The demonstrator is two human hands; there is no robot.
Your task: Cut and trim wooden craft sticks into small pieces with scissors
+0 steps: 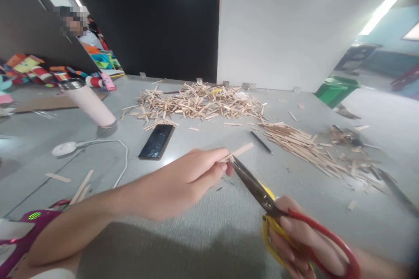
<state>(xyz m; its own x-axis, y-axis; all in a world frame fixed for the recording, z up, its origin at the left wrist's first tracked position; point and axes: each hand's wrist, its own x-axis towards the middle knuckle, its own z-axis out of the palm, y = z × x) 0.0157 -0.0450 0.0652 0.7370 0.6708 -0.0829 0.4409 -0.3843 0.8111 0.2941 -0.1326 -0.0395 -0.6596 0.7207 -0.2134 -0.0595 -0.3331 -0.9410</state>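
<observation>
Pinching a thin pale wooden craft stick (238, 151) in my closed left hand (193, 174), I gripped red-and-yellow-handled scissors (262, 194) in my right hand (291, 239), blades beside my fingertips (225, 166), risking a nick.

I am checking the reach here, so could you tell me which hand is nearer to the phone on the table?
Left. The left hand, pinching a wooden stick, is just right of and below the phone. The right hand, holding scissors, sits much farther off at the lower right.
</observation>
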